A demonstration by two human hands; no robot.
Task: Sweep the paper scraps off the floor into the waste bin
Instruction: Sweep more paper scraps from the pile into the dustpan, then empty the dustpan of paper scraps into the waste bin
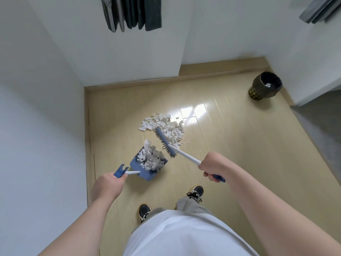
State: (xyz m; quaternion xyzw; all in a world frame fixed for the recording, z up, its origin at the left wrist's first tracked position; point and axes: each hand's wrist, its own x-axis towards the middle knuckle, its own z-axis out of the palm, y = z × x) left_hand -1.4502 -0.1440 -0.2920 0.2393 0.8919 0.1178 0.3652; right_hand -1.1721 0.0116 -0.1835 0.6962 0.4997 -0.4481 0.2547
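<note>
A heap of white paper scraps lies on the pale wooden floor ahead of me. My right hand grips the white handle of a blue broom, whose bristle head rests at the near edge of the heap. A blue dustpan stands on the floor just left of the broom head, piled with scraps. My left hand grips the dustpan's handle. The dark waste bin stands at the far right by the wall, with a black liner and a bit of white paper inside.
White walls close in on the left and behind the heap, with a wooden skirting along them. A white ledge or cabinet juts out at the right beside the bin. My two shoes stand on the floor below the hands.
</note>
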